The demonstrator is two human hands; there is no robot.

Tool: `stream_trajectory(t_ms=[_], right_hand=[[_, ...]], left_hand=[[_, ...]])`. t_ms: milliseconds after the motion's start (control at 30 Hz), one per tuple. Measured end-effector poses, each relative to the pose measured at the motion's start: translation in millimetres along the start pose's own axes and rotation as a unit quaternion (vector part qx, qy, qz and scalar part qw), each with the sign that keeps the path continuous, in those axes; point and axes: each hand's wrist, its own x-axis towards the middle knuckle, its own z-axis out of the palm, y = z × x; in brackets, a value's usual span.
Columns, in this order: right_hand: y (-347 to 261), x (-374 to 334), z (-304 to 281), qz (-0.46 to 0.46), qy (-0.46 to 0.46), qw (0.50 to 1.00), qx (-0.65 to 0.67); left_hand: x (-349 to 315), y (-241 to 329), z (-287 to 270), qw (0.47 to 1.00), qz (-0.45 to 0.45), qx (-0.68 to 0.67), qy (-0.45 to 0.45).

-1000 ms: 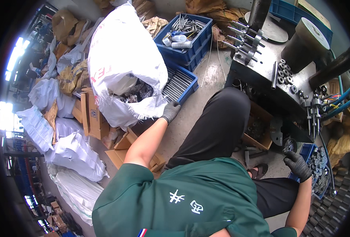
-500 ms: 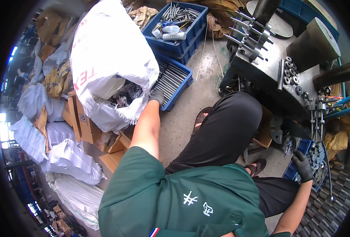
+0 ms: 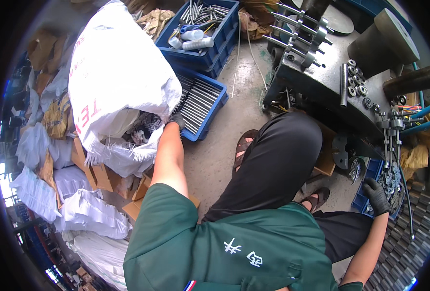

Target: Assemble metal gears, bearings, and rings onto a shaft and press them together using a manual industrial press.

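Head view: white sack (image 3: 122, 82) at left. Left hand (image 3: 177, 120) at sack's edge, beside rods (image 3: 202, 104) in low crate (image 3: 210, 120); fingers mostly hidden, grip cannot be told. Rods likely stiff, heavyish, slick; best held mid-length. Right hand (image 3: 378, 197) by parts bin (image 3: 374, 169), fingers loosely curled, hold unclear.

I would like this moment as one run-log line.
left hand: at blue tray of metal rods, beside white sack, grip unclear | right hand: at blue bin of metal parts, contact unclear

Red ltrs (image 3: 88, 116) on wht sack (image 3: 127, 68), wht chars (image 3: 254, 259) on grn shirt (image 3: 190, 247).
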Motion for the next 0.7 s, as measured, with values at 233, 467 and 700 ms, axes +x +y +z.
stream_trajectory(t_ms=[233,467,700], right_hand=[[-37.2,-23.8,-0.5,0.004,0.016,0.999,-0.052],[-57.8,-23.5,20.6,-0.163,0.027,0.969,-0.183],[-147.2,-12.8,54.9,-0.346,0.114,0.924,-0.12]], left_hand=[[4.1,10.3,-3.5,0.999,0.019,0.044,-0.011],[-2.2,27.3,-6.6,0.997,0.015,0.076,-0.029],[4.0,28.5,-10.1,0.993,0.046,0.106,-0.021]])
